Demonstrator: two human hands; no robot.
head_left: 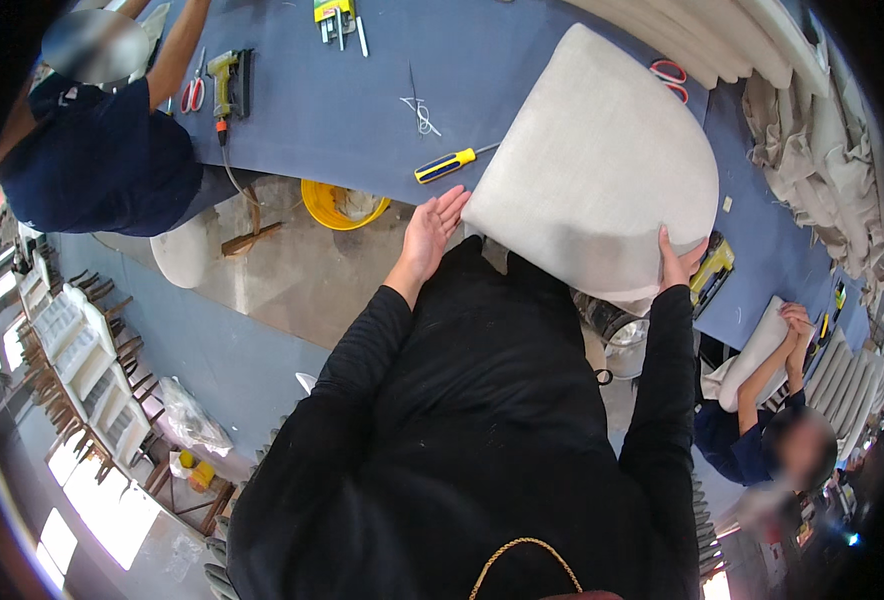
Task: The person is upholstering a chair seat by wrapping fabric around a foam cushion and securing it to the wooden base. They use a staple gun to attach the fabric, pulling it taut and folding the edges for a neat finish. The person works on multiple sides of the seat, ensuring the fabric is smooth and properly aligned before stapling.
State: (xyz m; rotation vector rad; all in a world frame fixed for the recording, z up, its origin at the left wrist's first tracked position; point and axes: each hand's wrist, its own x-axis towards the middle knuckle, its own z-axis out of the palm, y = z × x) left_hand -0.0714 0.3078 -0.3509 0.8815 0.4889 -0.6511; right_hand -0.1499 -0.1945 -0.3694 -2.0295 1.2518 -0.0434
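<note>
A beige upholstered seat cushion (607,150), rounded at its far side and straighter at its near side, lies at the front of the blue-grey worktable (332,115). Its near edge reaches out over the table's front edge. My left hand (429,238) is at the cushion's near left corner, palm turned up, fingers stretched out and holding nothing. At the near right corner my right hand (677,262) grips the cushion, thumb on the upper face and fingers along the side. A yellow and dark screwdriver (447,165) lies beside the cushion, its tip close to or under it.
Red-handled scissors (669,80) and a yellow staple gun (712,272) lie right of the cushion. Another staple gun (225,85) with a hose is near a person (102,160) at far left. A yellow bucket (342,205) stands below the table. Another person (752,430) works at right.
</note>
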